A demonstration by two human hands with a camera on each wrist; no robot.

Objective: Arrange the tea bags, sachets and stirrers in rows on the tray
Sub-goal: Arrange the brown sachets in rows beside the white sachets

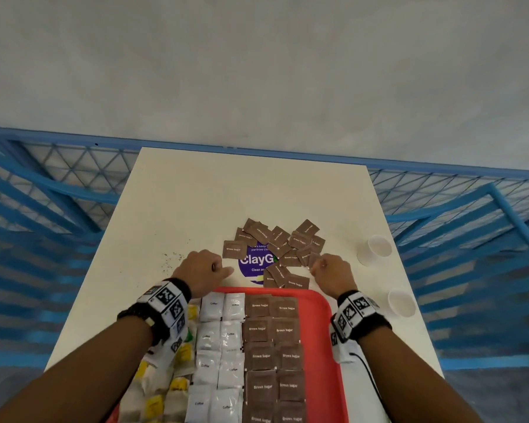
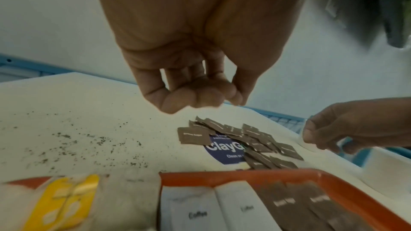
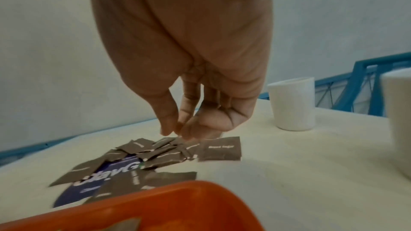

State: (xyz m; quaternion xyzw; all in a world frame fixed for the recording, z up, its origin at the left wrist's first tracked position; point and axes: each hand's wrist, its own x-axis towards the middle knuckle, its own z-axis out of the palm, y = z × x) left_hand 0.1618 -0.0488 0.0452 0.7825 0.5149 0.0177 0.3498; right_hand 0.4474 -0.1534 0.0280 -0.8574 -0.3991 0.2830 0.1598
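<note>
Nearest lies the red tray [image 1: 324, 312], holding rows: tea bags [image 1: 177, 389] with yellow tags at its left, white coffee sachets [image 1: 217, 352] in two columns at its middle, brown sugar sachets [image 1: 272, 346] in two columns right of those. Beyond the tray, on the white tabletop [image 1: 196, 193], a loose brown sachet pile [image 1: 280, 248] covers a purple sticker [image 1: 254, 262]. Two white cups [image 1: 376, 248] stand right of the tray. Left hand [image 1: 203, 271] hovers curled, its grip empty. Right hand [image 1: 330, 274] reaches the pile's edge with thumb and fingertips drawn together; whether that grip holds a sachet I cannot tell.
</note>
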